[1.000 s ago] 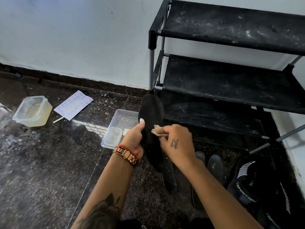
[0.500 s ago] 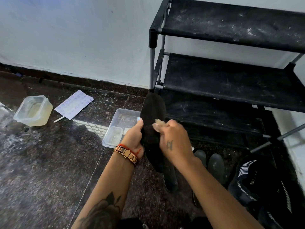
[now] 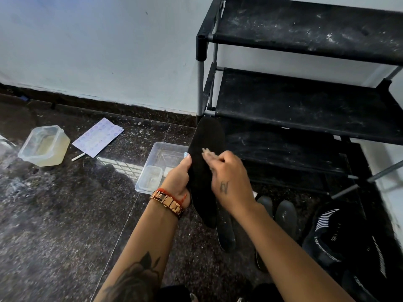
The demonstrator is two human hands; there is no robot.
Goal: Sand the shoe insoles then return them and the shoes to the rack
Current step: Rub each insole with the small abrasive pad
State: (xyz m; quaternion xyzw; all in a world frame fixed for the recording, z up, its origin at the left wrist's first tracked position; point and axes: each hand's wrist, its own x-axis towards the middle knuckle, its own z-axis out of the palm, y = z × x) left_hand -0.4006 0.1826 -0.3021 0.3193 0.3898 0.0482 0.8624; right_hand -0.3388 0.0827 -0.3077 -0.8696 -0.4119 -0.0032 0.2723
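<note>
Fig. Sanding step, head view. L hand (image 3: 178, 182) grips the insole (image 3: 206, 171) at its L edge, thumb on the upper face, toe end pointing away toward the rack (image 3: 305, 101). R hand (image 3: 231, 182) pinches a small scrap of sandpaper (image 3: 206, 151) in curled fingertips and presses it on the insole's upper face, just beyond the L thumb. The scrap is blurred, so grit side can't be told.

Technique (judgement): keep the L grip close behind the worked patch so the flexible insole doesn't buckle; back it w/ the L fingers underneath. Use short, light strokes along the length, even pressure, then shift the grip toward the heel to reach the covered part. Fingertips overhang the scrap, so watch for skin rubbing.

More insoles (image 3: 226, 234) lie on the floor below the R wrist, w/ shoes (image 3: 340, 240) to the R of the R forearm; none is on the rack yet, so the task looks early to mid. A clear tray (image 3: 168, 151) sits just beyond the L hand; a tub (image 3: 43, 147) and a sheet (image 3: 98, 137) lie well L of it.
</note>
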